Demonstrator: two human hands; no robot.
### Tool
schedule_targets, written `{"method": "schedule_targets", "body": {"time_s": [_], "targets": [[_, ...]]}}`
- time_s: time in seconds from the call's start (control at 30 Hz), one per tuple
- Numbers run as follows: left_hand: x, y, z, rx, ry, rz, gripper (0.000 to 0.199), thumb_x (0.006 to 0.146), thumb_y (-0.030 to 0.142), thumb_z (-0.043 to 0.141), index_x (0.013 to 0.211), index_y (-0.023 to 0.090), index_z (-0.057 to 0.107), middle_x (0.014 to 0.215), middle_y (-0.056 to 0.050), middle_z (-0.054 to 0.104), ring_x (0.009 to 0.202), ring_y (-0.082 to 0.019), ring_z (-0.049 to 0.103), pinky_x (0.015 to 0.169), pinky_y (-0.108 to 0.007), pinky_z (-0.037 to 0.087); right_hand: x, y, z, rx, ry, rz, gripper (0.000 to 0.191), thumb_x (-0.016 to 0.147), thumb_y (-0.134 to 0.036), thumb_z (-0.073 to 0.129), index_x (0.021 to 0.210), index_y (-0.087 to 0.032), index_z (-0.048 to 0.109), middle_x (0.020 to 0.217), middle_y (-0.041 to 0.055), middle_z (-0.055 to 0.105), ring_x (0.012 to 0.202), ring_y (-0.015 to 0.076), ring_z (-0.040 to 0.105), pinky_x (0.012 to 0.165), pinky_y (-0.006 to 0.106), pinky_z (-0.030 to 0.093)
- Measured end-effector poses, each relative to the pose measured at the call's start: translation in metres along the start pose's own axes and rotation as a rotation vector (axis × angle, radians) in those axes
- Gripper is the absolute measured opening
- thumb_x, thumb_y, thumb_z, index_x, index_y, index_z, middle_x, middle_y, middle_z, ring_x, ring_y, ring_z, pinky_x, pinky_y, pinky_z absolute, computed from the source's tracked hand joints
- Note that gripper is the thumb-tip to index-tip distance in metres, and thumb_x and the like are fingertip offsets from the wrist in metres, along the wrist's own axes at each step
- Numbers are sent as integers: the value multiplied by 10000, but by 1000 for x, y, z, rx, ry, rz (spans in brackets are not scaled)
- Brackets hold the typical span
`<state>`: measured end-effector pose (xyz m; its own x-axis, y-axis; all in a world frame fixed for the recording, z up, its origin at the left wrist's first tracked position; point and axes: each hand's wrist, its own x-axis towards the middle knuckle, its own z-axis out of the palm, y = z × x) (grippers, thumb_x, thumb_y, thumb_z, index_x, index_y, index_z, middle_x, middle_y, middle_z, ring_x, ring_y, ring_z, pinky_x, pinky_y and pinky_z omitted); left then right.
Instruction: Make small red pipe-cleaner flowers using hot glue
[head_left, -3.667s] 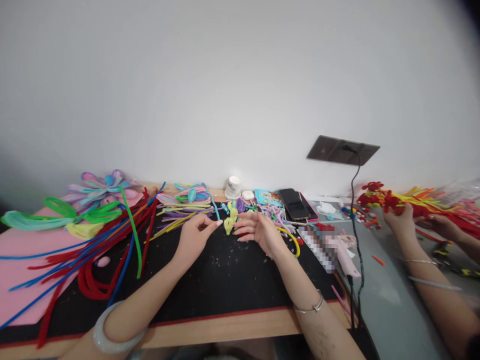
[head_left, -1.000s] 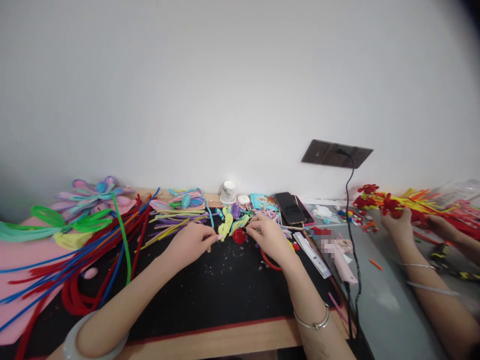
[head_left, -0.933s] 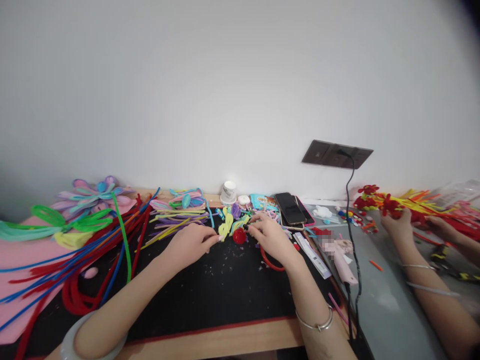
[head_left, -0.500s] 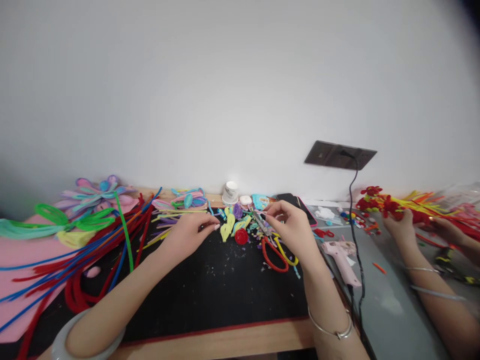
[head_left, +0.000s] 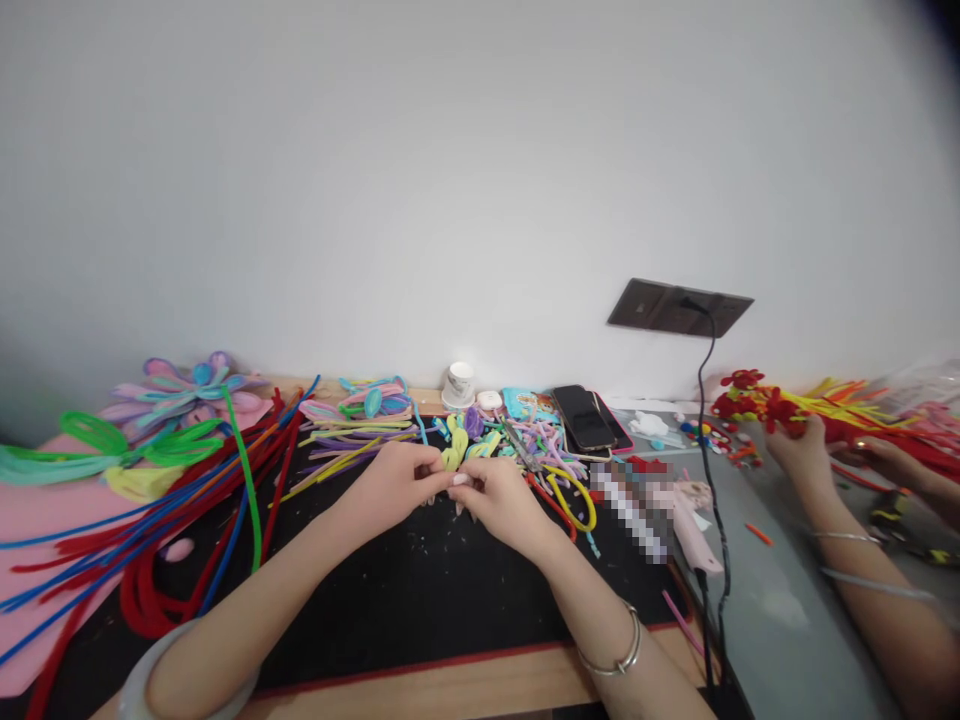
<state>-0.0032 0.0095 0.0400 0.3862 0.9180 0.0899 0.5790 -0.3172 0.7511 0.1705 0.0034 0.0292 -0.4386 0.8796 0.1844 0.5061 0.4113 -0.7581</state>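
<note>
My left hand [head_left: 399,480] and my right hand [head_left: 504,502] meet over the black mat [head_left: 390,600], thumbs and fingertips pinched together. Whatever sits between the fingertips is too small or hidden to name. Just behind them lie yellow pipe-cleaner loops [head_left: 454,452], partly covered by my fingers, and a purple pipe-cleaner piece [head_left: 474,422]. Scissors with red and yellow handles [head_left: 574,500] rest right of my right hand, blades among short pastel pipe-cleaner scraps [head_left: 551,440]. Left of my left hand is a bundle of pastel and yellow pipe cleaners [head_left: 352,450].
Left are a pastel pipe-cleaner flower [head_left: 199,385] and red and blue stems [head_left: 172,510]. A white cup [head_left: 459,385] and a phone [head_left: 583,418] stand along the wall. A corded pink glue gun [head_left: 694,530] lies right. Another person's hands [head_left: 802,455] work beside red pipe-cleaner flowers.
My right hand has come left and down from beside the scissors to meet my left hand, which shifted slightly right. The red round piece is now out of sight; the phone is uncovered.
</note>
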Motion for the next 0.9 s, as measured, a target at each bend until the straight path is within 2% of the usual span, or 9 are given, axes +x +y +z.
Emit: {"method": "schedule_targets", "body": {"time_s": [0.1, 0.3, 0.4, 0.5, 0.57, 0.67, 0.77, 0.83, 0.9], "targets": [[2, -6, -2, -96, -22, -23, 303, 793, 379, 532, 575, 174, 576, 528, 13, 596, 522, -134, 539, 534, -235, 382, -1, 7, -8, 52, 20, 36, 253, 797, -154, 518, 544, -169, 501, 503, -39, 516, 487, 91, 463, 520, 198, 330], [4, -19, -11, -339, 23, -105, 308, 816, 428, 491, 695, 166, 598, 591, -3, 616, 543, -147, 572, 578, -270, 461, 2, 27, -30, -153, 303, 187, 250, 795, -210, 473, 547, -180, 469, 525, -31, 487, 515, 115, 455, 524, 222, 304], [2, -21, -14, -389, 45, -162, 328, 812, 457, 489, 714, 165, 602, 602, -6, 617, 552, -148, 574, 569, -269, 459, 2, 33, -39, -217, 298, 218, 273, 776, -260, 526, 525, -183, 452, 493, -37, 466, 492, 115, 438, 516, 227, 293], [0, -21, -16, -367, 51, -168, 339, 799, 479, 502, 700, 169, 598, 592, -1, 611, 563, -151, 570, 576, -269, 452, 0, 36, -46, -255, 211, 208, 168, 719, -160, 554, 557, -176, 512, 519, -38, 511, 517, 113, 473, 528, 216, 320], [-1, -22, -17, -308, 62, -141, 346, 792, 483, 516, 638, 177, 564, 566, 11, 587, 561, -148, 557, 589, -271, 445, -2, 38, -49, -240, 129, 161, 102, 676, -85, 549, 651, -173, 594, 592, -32, 567, 555, 113, 508, 546, 208, 348], [-3, -24, -19, -220, 84, -117, 363, 793, 482, 527, 578, 190, 495, 547, 23, 561, 562, -149, 557, 617, -286, 451, -5, 36, -54, -226, 63, 111, 133, 698, -114, 571, 782, -171, 656, 719, -5, 640, 610, 124, 551, 584, 223, 391], [-4, -24, -25, -263, 104, -122, 308, 775, 479, 562, 661, 200, 497, 608, 8, 628, 634, -180, 628, 680, -326, 497, -9, 29, -61, -190, 105, 110, 218, 830, -163, 455, 890, -156, 665, 634, 6, 650, 601, 141, 578, 642, 263, 432], [-8, -18, -35, -309, 147, -103, 289, 748, 479, 602, 814, 204, 544, 707, -16, 687, 724, -211, 670, 723, -362, 524, -13, 23, -68, -149, 139, 92, 360, 862, -123, 383, 1162, -158, 580, 679, 18, 683, 676, 156, 618, 721, 295, 457], [-17, -7, -50, -285, 260, -58, 356, 719, 484, 640, 935, 205, 589, 900, -46, 714, 843, -222, 677, 788, -374, 528, -17, 15, -78, -131, 186, 64, 506, 854, -110, 415, 1353, -195, 411, 952, 66, 709, 878, 176, 633, 805, 325, 465]]}}
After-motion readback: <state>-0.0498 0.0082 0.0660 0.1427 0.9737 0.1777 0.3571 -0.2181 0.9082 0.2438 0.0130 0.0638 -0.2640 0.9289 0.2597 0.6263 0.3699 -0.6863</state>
